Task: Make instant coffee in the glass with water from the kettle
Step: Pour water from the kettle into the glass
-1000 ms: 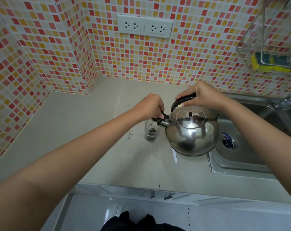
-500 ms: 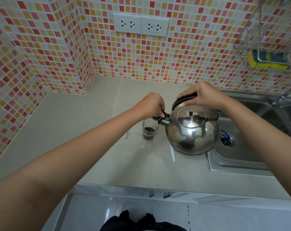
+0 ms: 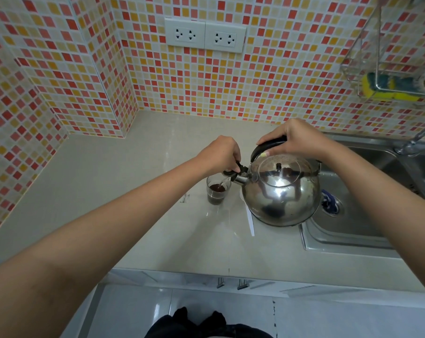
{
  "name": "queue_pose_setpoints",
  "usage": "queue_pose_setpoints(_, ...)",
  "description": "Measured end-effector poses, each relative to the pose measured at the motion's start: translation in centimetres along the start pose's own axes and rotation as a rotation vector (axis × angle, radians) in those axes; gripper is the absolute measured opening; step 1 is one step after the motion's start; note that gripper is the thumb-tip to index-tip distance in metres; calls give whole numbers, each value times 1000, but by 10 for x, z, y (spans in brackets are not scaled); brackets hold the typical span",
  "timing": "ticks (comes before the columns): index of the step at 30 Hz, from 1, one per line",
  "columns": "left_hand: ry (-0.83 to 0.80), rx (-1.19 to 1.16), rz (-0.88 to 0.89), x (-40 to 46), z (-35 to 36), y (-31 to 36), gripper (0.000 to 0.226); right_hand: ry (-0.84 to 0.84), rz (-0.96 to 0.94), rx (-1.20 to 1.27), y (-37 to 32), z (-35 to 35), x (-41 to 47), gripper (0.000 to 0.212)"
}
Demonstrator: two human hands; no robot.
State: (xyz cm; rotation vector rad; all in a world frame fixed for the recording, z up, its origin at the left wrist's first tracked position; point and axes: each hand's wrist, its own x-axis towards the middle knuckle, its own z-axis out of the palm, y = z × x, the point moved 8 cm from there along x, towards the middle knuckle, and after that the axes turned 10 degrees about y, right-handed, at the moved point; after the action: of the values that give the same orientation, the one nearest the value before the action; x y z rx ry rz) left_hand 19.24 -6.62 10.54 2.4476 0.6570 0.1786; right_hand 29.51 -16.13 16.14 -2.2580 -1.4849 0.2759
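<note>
A shiny steel kettle (image 3: 282,191) is tilted to the left above the counter's right part, its spout over a small clear glass (image 3: 216,192). My right hand (image 3: 291,140) grips the kettle's black handle from above. My left hand (image 3: 221,153) pinches the black spout cap, holding it lifted. A thin stream of water runs from the spout into the glass, which stands upright on the counter and holds dark brown liquid at its bottom.
The beige counter (image 3: 123,191) meets tiled walls at the left and back. A steel sink (image 3: 352,230) lies right of the kettle, with a tap (image 3: 418,137) behind it. A wire rack with a sponge (image 3: 389,89) hangs upper right. Wall sockets (image 3: 205,35) sit above.
The kettle has tipped a little further to the left, and water now runs into the glass. The dark powder in the glass has turned into brown liquid.
</note>
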Motion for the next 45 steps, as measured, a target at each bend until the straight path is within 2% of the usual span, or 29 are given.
queue_pose_setpoints(21, -10, -5, -2, 0, -2, 2, 31, 2, -1, 49, 4, -1, 1, 34)
queue_pose_setpoints(29, -25, -134, -73, 2, -11, -15, 27, 75, 42, 266, 17, -13, -8, 33)
queue_pose_setpoints(33, 6, -286, -106, 8, -22, -21, 25, 133, 25, 308, 17, -29, -7, 33)
queue_pose_setpoints(37, 60, -389, -94, 25, -39, -12, 26, 186, 13, 281, 18, -54, 6, 22)
queue_pose_setpoints(40, 81, -378, -82, 44, -51, -4, 26, 235, 15, 221, 23, -71, 20, 12)
queue_pose_setpoints(45, 95, -358, -117, 80, -58, -2, 28, 250, 53, 145, 41, -77, 52, 10)
